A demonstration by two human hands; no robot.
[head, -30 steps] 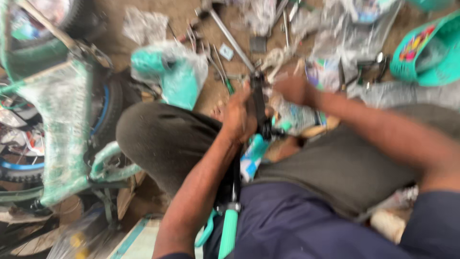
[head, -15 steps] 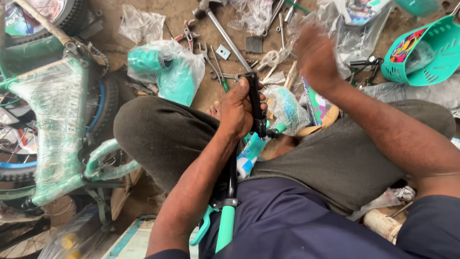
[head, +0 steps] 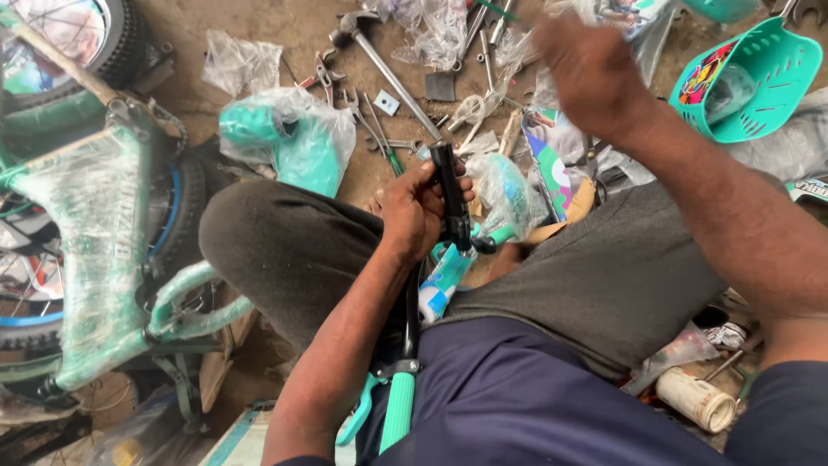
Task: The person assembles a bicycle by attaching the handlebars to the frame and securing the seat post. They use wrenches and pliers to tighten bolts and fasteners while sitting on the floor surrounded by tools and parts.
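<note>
My left hand (head: 416, 210) grips the black stem (head: 449, 192) of a teal bicycle handlebar that lies across my lap, its teal grip (head: 398, 412) pointing toward me. My right hand (head: 586, 73) is raised and blurred above a heap of tools and plastic wrap; its fingers look loosely curled and I see nothing in it. A plastic-wrapped teal part (head: 507, 197) sits just right of the stem.
A teal bicycle frame (head: 90, 233) wrapped in plastic stands at the left, with a wheel (head: 82, 34) behind it. A wrapped teal saddle (head: 285, 142), a hammer (head: 379, 56), wrenches and pliers litter the dirt floor. A teal basket (head: 750, 82) lies at top right.
My right hand left the stem and rose up and away to the right, over the tools. My left hand kept its grip on the stem.
</note>
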